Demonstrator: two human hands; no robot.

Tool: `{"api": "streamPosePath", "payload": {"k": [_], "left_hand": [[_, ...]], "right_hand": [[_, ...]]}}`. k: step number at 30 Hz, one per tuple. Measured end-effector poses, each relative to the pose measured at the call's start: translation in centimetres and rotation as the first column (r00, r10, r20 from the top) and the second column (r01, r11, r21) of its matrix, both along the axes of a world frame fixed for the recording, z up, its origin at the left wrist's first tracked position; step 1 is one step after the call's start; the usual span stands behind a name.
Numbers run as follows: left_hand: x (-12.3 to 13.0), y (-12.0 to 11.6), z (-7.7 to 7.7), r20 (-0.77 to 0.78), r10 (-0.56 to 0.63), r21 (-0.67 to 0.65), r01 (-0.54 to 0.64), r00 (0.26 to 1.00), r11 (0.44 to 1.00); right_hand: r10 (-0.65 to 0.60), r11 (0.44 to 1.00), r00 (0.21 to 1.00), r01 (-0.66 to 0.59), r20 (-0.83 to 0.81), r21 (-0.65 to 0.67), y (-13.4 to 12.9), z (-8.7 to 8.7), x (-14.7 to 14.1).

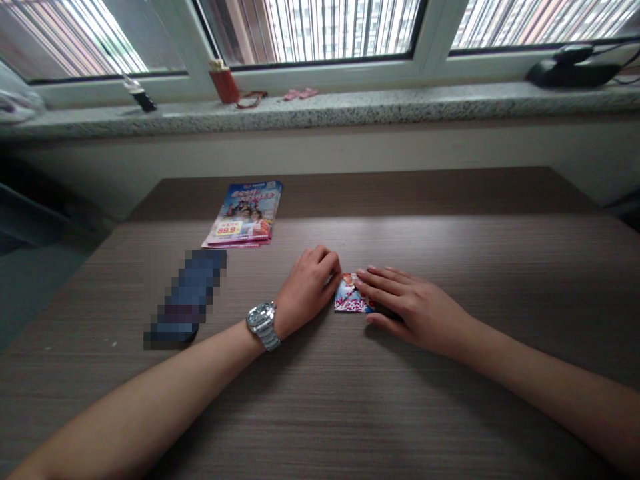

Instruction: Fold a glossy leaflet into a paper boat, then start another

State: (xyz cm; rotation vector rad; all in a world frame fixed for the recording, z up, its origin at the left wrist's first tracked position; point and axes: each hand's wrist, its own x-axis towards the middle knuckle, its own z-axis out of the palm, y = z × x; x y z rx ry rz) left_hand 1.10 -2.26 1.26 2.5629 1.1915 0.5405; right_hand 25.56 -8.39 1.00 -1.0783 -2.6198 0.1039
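A small folded piece of colourful printed paper (353, 300) lies on the brown wood-grain table (300, 413). My left hand (309, 283), with a silver watch (263, 321) on its wrist, has its fingers curled and pressed together at the paper's left edge. From the right, my right hand (410, 303) lies over the paper with its fingers stretched out flat, covering the paper's right part. The fingertips of the left hand are partly hidden, so its hold on the paper is only partly visible.
A stack of printed flyers (245, 215) lies at the back left of the table. A pixelated dark object (187, 300) is left of my left hand. Behind, a stone windowsill (370, 107) holds a red box (225, 85), a dark-capped tube (143, 97) and a black device (573, 67).
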Motion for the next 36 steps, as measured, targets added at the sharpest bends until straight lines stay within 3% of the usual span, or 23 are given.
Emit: {"api": "streamPosePath", "payload": {"k": [10, 16, 21, 26, 36], "left_hand": [[0.1, -0.2, 0.2, -0.067, 0.007, 0.103, 0.0, 0.998, 0.995], [-0.1, -0.7, 0.3, -0.016, -0.266, 0.159, 0.265, 0.964, 0.951], [-0.2, -1.1, 0.7, -0.113, -0.397, 0.137, 0.41, 0.911, 0.902], [-0.8, -0.9, 1.4, -0.199, -0.41, 0.086, 0.433, 0.89, 0.897], [-1.6, -0.3, 2.4, -0.219, -0.504, -0.03, 0.511, 0.835, 0.859]], "right_hand": [[-0.038, 0.998, 0.999, 0.038, -0.011, -0.048, 0.2, 0.1, 0.2], [-0.009, 0.999, 1.0, 0.008, -0.026, -0.041, 1.7, -0.2, 1.5], [0.011, 0.997, 0.999, -0.014, -0.033, -0.074, 3.3, -0.7, 2.9], [0.005, 0.995, 1.0, -0.007, -0.023, -0.102, 3.6, -1.1, 3.3], [-0.015, 0.991, 0.998, 0.006, -0.067, -0.135, 3.7, -1.3, 3.4]]}}
